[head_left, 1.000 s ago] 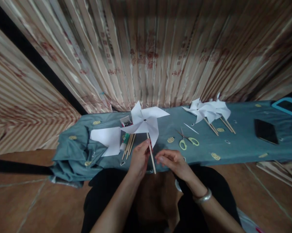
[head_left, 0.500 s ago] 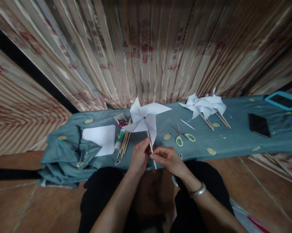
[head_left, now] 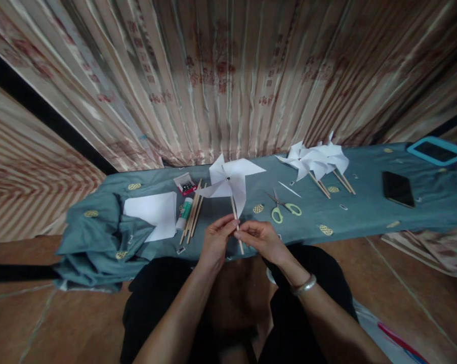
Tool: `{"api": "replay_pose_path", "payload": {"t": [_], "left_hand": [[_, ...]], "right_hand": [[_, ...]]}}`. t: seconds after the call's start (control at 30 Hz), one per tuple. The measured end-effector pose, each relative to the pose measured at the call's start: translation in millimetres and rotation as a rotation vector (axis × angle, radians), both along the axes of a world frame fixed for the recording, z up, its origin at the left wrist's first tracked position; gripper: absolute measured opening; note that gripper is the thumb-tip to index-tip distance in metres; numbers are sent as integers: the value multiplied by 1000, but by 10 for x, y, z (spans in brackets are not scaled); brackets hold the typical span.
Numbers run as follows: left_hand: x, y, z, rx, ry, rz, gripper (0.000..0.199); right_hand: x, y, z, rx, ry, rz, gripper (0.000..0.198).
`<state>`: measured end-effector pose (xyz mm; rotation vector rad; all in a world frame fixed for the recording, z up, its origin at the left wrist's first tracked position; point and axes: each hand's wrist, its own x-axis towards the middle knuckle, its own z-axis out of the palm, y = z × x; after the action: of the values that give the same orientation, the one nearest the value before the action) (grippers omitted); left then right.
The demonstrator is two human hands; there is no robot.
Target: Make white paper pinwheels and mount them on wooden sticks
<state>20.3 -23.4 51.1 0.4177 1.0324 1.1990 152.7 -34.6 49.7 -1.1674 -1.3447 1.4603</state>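
Observation:
A white paper pinwheel (head_left: 234, 174) with a dark pin at its centre stands up over the table on a thin wooden stick. My left hand (head_left: 218, 240) pinches this stick from the left, below the blades. From the right, the fingers of my right hand (head_left: 261, 238) close on the same stick at almost the same height. The stick's lower end pokes out beneath both hands. To the left of the pinwheel lie several loose wooden sticks (head_left: 191, 215), a green and white glue stick (head_left: 184, 212) and a small red box of pins (head_left: 185, 185).
White paper sheets (head_left: 156, 212) lie on the left of the blue-green cloth (head_left: 361, 212). Green-handled scissors (head_left: 285, 206) and a white paper strip (head_left: 289, 189) lie right of centre. Farther right are several finished pinwheels (head_left: 319, 159), a dark phone (head_left: 398, 189) and a blue-framed tablet (head_left: 438, 150).
The pinwheel's blades have turned slightly, and its stick stands a little more upright. My right hand has moved up the stick, closer to my left hand. The whole view has shifted slightly.

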Motion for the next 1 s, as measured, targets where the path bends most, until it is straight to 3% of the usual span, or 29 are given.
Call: {"api": "replay_pose_path", "payload": {"t": [0.1,0.3,0.7,1.0], "left_hand": [[9,8,25,-1,-6,0,40],[49,-9,-37,-2,50,-38,40],[110,-39,-116,5,108,-76,37],[139,-31,-169,55,109,-103,36]], "right_hand": [[39,29,-9,-15,21,-62,37],[167,190,3,1,190,-390,49],[216,303,44,13,260,-424,47],[146,256,79,-57,289,-341,51]]}}
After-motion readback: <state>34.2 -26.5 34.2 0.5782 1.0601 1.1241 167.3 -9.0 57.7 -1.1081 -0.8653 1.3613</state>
